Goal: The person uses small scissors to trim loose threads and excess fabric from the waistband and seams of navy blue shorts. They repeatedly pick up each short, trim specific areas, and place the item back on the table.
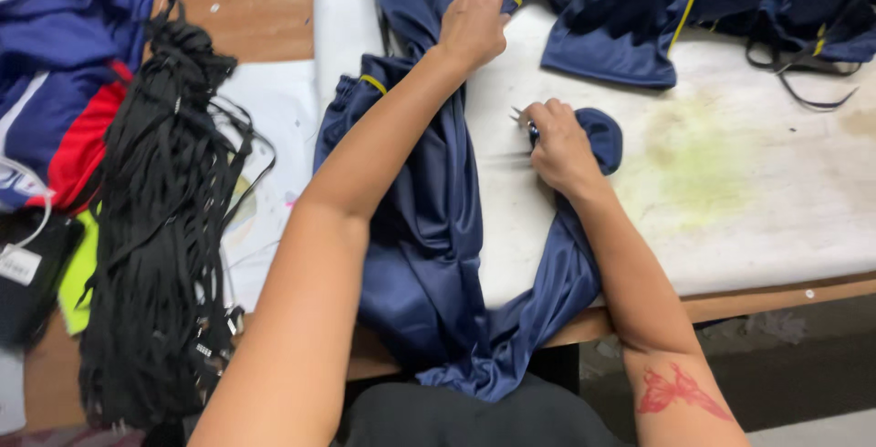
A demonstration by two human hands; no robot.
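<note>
A navy blue shiny garment lies across the white table and hangs over its front edge. My left hand grips a bunched part of that garment near its yellow piping, at the top centre. My right hand is closed on another fold of the navy fabric and also holds a small metal tool, whose tips poke out to the left. Both forearms reach in from below. My right forearm bears a red tattoo.
A thick bundle of black cords lies on the left. Blue, red and white garments are piled at far left. More navy garments with yellow trim are heaped at the back right. A yellowish stain marks the tabletop.
</note>
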